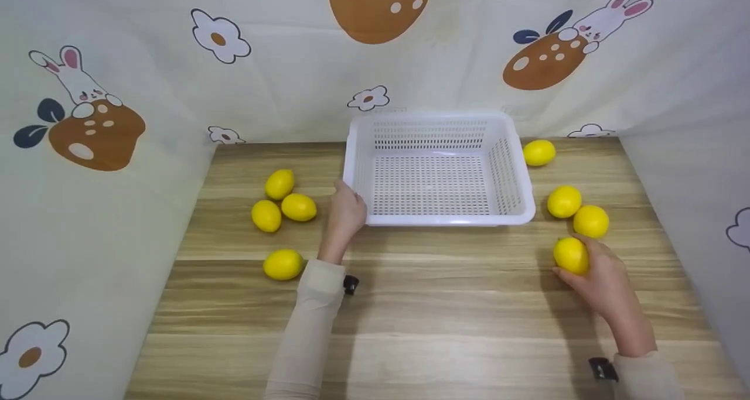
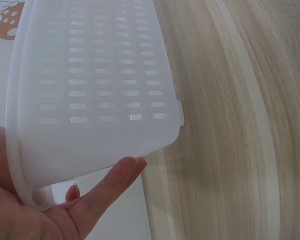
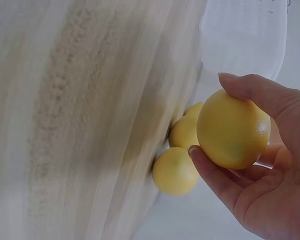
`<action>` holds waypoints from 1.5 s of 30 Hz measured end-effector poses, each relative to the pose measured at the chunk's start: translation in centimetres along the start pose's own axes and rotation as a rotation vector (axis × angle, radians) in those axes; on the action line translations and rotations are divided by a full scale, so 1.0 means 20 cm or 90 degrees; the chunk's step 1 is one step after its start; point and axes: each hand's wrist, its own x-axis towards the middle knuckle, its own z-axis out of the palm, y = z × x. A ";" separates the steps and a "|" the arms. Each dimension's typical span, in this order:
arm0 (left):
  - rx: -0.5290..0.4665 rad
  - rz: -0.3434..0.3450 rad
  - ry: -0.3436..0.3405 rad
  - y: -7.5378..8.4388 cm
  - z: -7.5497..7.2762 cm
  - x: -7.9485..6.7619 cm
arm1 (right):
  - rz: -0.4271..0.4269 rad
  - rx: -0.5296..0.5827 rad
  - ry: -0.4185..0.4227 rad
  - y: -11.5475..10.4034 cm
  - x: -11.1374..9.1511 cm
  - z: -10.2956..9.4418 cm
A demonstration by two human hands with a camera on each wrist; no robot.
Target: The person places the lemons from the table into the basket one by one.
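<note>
A white perforated plastic basket sits at the back middle of the wooden table. At its front left corner my left hand grips the rim; in the left wrist view, fingers extend along the outside of the end wall. My right hand holds a yellow lemon between thumb and fingers, to the right of the basket. The right wrist view shows this held lemon raised off the table, with other lemons behind it.
Just beyond the right hand lie two lemons, one nearer and one farther. Another lemon is beside the basket's right wall. Several lemons lie left of the basket. Patterned cloth encloses the table's back and sides.
</note>
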 end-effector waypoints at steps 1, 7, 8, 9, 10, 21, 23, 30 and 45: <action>0.000 -0.001 0.001 0.00 0.00 0.00 | 0.001 0.000 -0.001 0.00 0.00 0.00; 0.003 0.003 0.009 0.00 0.00 0.00 | -0.013 -0.007 0.005 -0.01 0.02 -0.02; 0.002 0.005 0.009 0.00 0.01 0.00 | -0.015 -0.008 0.007 -0.02 0.02 -0.02; 0.000 0.005 0.009 0.00 0.01 0.00 | -0.017 -0.009 0.007 -0.02 0.02 -0.02; -0.001 0.006 0.009 0.00 0.01 0.00 | -0.018 -0.009 0.009 -0.02 0.02 -0.03; 0.025 0.003 0.017 0.00 0.00 0.00 | -0.028 -0.003 0.023 -0.05 0.03 -0.06; 0.021 0.005 0.016 -0.01 0.00 0.00 | -0.027 -0.003 0.021 -0.06 0.03 -0.06; 0.016 0.009 0.012 -0.01 0.00 -0.01 | -0.023 -0.005 0.020 -0.08 0.04 -0.07; 0.014 -0.007 0.005 0.00 0.01 0.00 | -0.045 0.002 0.030 -0.14 0.07 -0.09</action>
